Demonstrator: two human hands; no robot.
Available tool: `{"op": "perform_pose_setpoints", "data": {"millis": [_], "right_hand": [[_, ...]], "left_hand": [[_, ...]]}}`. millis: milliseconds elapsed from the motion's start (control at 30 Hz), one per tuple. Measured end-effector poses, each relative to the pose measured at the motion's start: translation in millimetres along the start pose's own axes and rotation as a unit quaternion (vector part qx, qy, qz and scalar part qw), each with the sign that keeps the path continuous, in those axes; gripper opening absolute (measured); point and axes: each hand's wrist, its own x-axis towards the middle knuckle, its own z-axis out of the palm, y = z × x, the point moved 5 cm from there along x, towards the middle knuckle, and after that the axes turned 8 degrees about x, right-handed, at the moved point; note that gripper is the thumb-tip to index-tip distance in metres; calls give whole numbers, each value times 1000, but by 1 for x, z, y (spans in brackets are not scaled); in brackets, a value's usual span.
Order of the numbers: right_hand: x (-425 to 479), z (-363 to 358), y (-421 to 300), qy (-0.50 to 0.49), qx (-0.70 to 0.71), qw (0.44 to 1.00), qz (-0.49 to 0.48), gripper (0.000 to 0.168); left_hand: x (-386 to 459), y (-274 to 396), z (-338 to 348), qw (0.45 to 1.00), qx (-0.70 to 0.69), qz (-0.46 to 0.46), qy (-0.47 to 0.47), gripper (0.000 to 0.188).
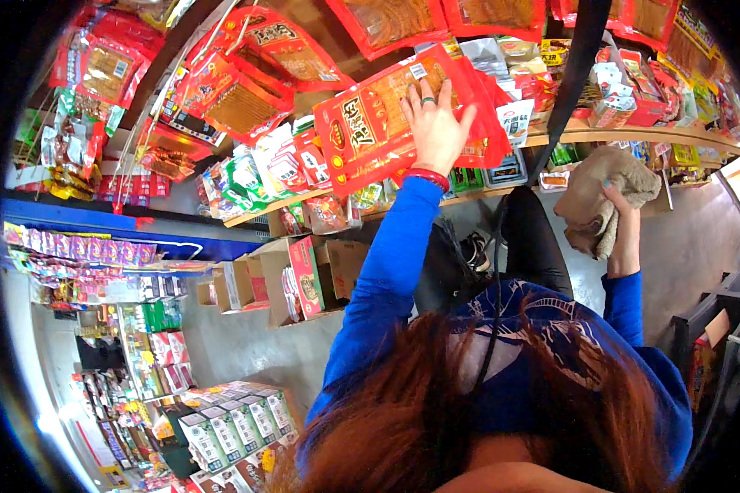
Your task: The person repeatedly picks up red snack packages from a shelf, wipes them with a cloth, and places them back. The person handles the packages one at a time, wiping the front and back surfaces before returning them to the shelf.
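Note:
My left hand (436,130) lies flat on a red food packet (370,117) with a clear window, its fingers spread over the front. A green ring and a red bracelet are on that hand. More red packets (490,114) show behind this one, at its right edge. Out to the right, my right hand (624,219) grips a bunched brown cloth (604,191) that hangs over the fingers. The cloth is held in front of the lower shelf, beside my knee.
Red snack packets (240,101) hang along the rack. Boxed snacks (629,86) line the wooden shelf (592,132). Open cardboard cartons (308,277) stand on the floor at left, near a stack of white-and-green boxes (240,425). A dark crate (703,326) is at right.

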Motion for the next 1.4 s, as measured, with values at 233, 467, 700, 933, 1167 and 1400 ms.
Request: {"op": "perform_pose_setpoints", "data": {"millis": [233,467,700,933,1167,1400], "right_hand": [[-2,5,2,-3,30,1000,2,36],[-16,71,21,-125,59,980,142,40],[-31,186,73,-264,212,890,307,32],[-17,207,119,-222,98,938,247,31],[-34,191,113,-251,162,923,243,37],[-51,174,92,-330,8,943,25,56]], "left_hand": [[3,-21,-30,979,-201,-18,43,19],[1,-63,-119,912,-357,-128,156,20],[-57,-46,-127,941,-326,-83,-28,21],[-78,-31,-115,944,-321,4,-76,20],[-124,-35,-137,934,-301,-168,90,48],[-162,-48,-70,474,-787,-387,77,46]]}}
